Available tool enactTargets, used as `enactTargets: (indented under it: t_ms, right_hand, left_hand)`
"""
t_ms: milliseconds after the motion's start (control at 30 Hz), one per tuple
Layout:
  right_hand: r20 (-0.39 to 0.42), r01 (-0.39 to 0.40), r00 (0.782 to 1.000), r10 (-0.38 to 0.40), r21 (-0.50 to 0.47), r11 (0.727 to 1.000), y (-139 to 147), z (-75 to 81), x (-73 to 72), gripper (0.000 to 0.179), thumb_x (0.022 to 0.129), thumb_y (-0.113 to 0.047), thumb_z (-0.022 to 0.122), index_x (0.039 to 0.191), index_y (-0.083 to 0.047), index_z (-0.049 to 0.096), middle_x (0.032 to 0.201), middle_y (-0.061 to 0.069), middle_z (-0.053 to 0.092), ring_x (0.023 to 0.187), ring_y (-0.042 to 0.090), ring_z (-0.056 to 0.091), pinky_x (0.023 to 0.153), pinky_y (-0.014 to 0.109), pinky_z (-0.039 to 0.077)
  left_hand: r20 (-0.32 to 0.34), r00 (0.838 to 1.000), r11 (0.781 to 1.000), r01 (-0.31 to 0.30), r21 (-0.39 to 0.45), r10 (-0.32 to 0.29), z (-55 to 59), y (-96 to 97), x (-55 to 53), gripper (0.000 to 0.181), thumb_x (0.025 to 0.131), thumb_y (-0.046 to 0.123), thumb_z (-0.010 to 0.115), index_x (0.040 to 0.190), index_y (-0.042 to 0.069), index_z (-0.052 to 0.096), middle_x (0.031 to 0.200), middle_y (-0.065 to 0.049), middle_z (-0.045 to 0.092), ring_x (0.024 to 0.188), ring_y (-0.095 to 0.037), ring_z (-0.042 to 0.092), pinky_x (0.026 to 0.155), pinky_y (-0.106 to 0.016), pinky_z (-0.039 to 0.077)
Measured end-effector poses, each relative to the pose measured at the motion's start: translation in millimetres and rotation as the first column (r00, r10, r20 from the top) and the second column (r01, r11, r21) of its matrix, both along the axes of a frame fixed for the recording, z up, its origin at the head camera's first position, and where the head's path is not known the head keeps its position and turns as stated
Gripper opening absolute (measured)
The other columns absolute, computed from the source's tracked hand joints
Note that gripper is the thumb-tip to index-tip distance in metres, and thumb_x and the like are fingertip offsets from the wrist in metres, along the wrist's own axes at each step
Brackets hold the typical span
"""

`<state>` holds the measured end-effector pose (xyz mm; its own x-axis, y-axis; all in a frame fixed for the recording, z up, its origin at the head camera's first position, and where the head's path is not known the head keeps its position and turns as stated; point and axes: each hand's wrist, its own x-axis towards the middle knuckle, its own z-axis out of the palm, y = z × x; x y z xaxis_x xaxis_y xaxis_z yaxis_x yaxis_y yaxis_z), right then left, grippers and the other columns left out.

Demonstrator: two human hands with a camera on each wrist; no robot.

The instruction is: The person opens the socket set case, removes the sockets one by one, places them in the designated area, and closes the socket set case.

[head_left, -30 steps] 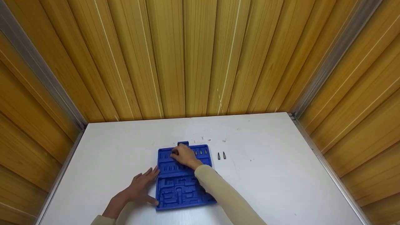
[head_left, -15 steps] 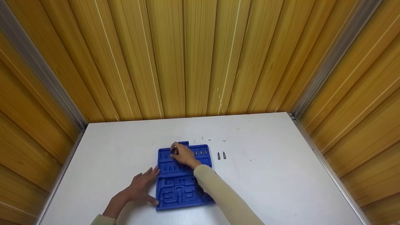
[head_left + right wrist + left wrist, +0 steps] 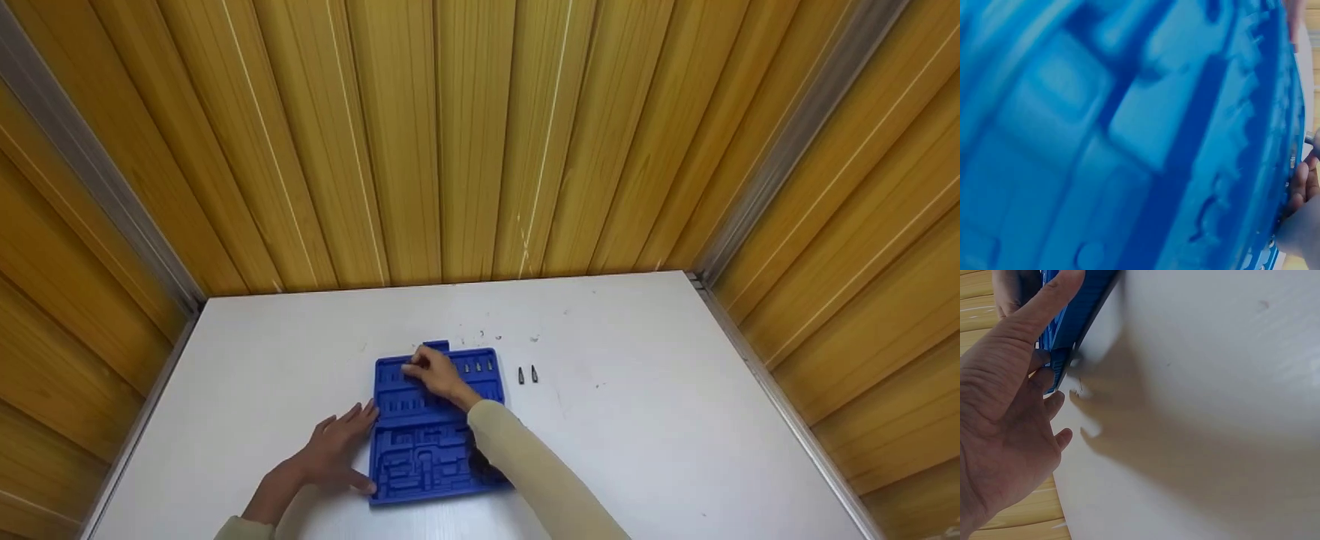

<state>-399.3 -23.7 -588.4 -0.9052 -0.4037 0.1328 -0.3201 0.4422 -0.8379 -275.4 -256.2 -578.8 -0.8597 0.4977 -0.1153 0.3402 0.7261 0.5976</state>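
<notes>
A blue plastic tool case (image 3: pixel 439 420) lies unfolded on the white table, its two halves full of moulded slots. My left hand (image 3: pixel 334 450) is spread along its left side, fingertips at the edge and thumb at the near corner; the left wrist view shows the thumb over the case wall (image 3: pixel 1086 304). Over the far row of slots, my right hand (image 3: pixel 441 376) pinches a small metal piece (image 3: pixel 1310 137), mostly hidden by the fingers. Several small dark bits (image 3: pixel 478 367) sit in that row, right of the hand.
Two pointed dark bits (image 3: pixel 528 374) stand or lie on the white table (image 3: pixel 637 412), just right of the case. Wooden-patterned panels (image 3: pixel 472 150) rise behind and at both sides. Small dark specks mark the tabletop beyond the case.
My right fingers lifted slightly at the far row, then came down again close to the same slots. The left hand keeps its place, and the head view has shifted a little.
</notes>
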Motion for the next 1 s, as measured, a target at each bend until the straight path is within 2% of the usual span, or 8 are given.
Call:
enactTargets:
  t_ms: [67,133,333,500,567,700,900,1000]
  right_hand:
    - [0.004,-0.014,1.000,0.015,-0.078,0.997,4.6,1.4,0.6,0.018,0.099,-0.012,0.067,0.093,0.004,0.061,0.090,0.015,0.065,0.076,0.009,0.050,0.071,0.022,0.043]
    - [-0.005,-0.012,1.000,0.012,-0.114,0.993,8.9,3.9,1.4,0.014,0.098,-0.008,0.067,0.095,0.005,0.063,0.091,0.018,0.068,0.076,0.012,0.058,0.070,0.021,0.046]
    - [-0.040,-0.003,0.999,-0.001,-0.117,0.993,20.9,14.6,2.6,0.015,0.099,-0.007,0.065,0.105,0.007,0.068,0.106,0.023,0.074,0.090,0.031,0.072,0.075,0.025,0.055]
    - [-0.030,0.013,0.999,-0.017,-0.123,0.992,44.3,23.8,3.9,0.021,0.100,-0.007,0.063,0.112,0.009,0.069,0.105,0.025,0.075,0.093,0.036,0.074,0.074,0.024,0.057]
    - [-0.053,0.014,0.998,-0.020,-0.118,0.993,52.9,27.8,1.4,0.024,0.100,-0.006,0.062,0.116,0.010,0.068,0.101,0.026,0.075,0.090,0.038,0.074,0.071,0.024,0.056]
    - [-0.064,0.044,0.997,-0.050,-0.098,0.994,76.2,24.5,1.8,0.029,0.101,-0.006,0.061,0.125,0.010,0.064,0.094,0.028,0.074,0.082,0.036,0.072,0.067,0.022,0.051]
    - [-0.050,0.060,0.997,-0.064,-0.082,0.995,106.7,24.8,-0.6,0.030,0.101,-0.005,0.059,0.128,0.006,0.064,0.091,0.031,0.071,0.072,0.019,0.062,0.064,0.019,0.044]
    - [-0.037,0.072,0.996,-0.075,-0.065,0.995,122.7,25.7,-1.8,0.031,0.101,-0.004,0.056,0.130,0.005,0.063,0.093,0.033,0.070,0.072,0.026,0.062,0.063,0.019,0.043]
  left_hand:
    - [0.001,1.000,1.000,0.001,-0.004,-0.001,0.6,1.3,0.3,0.127,0.064,0.045,0.096,0.158,-0.006,0.026,0.167,-0.026,0.023,0.153,-0.053,0.018,0.116,-0.078,0.012]
    - [0.001,1.000,1.000,0.001,-0.013,-0.001,0.5,1.7,0.4,0.127,0.064,0.045,0.095,0.158,-0.005,0.026,0.168,-0.025,0.022,0.154,-0.053,0.018,0.117,-0.077,0.012]
    - [-0.011,1.000,1.000,-0.001,-0.024,0.001,2.6,-1.3,3.0,0.128,0.063,0.043,0.096,0.158,-0.007,0.026,0.167,-0.027,0.022,0.153,-0.055,0.018,0.115,-0.078,0.014]
    - [-0.008,1.000,1.000,0.004,-0.013,-0.004,3.1,2.0,6.1,0.128,0.063,0.042,0.096,0.157,-0.008,0.026,0.166,-0.028,0.023,0.152,-0.055,0.018,0.115,-0.078,0.012]
    - [-0.014,1.000,1.000,0.004,-0.021,-0.005,4.3,0.7,4.1,0.127,0.064,0.042,0.096,0.157,-0.008,0.025,0.166,-0.028,0.023,0.153,-0.055,0.018,0.116,-0.078,0.012]
    - [-0.013,1.000,0.999,0.008,-0.032,-0.008,3.1,2.3,2.8,0.127,0.065,0.042,0.096,0.158,-0.007,0.025,0.167,-0.027,0.023,0.153,-0.054,0.018,0.115,-0.078,0.013]
    - [0.004,1.000,1.000,-0.008,-0.030,0.009,5.3,1.8,1.4,0.128,0.063,0.041,0.097,0.158,-0.006,0.025,0.167,-0.026,0.022,0.154,-0.053,0.017,0.116,-0.077,0.012]
    - [0.023,1.000,1.000,-0.017,-0.020,0.018,5.1,1.5,3.0,0.128,0.063,0.041,0.097,0.158,-0.005,0.025,0.167,-0.026,0.022,0.154,-0.052,0.016,0.117,-0.077,0.010]
